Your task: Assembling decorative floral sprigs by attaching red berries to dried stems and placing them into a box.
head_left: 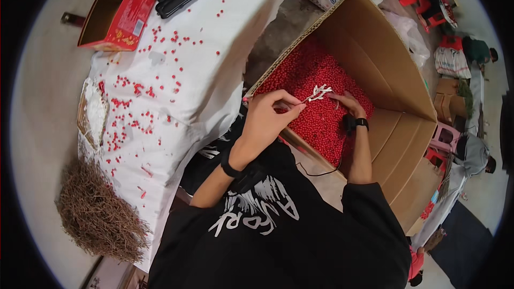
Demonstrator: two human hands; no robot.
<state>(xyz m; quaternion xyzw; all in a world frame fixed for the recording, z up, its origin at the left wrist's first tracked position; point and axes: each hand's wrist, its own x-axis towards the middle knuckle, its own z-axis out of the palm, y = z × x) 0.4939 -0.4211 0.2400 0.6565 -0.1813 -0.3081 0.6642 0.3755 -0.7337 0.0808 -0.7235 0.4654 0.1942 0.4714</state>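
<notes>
Over the open brown cardboard box (388, 56) in the head view, the left hand (267, 115) is pinching a thin, branched, white-tipped sprig (319, 92) between thumb and forefinger. With so fine a grip, the sprig is probably risking a slip into the small, round red beads (316, 123) below; a bump from the right hand (350, 104) could be the cause. The sprig is pointing rightward from the left fingertips, its tips lying just beside the right fingers; whether those are gripping anything, I cannot tell.
</notes>
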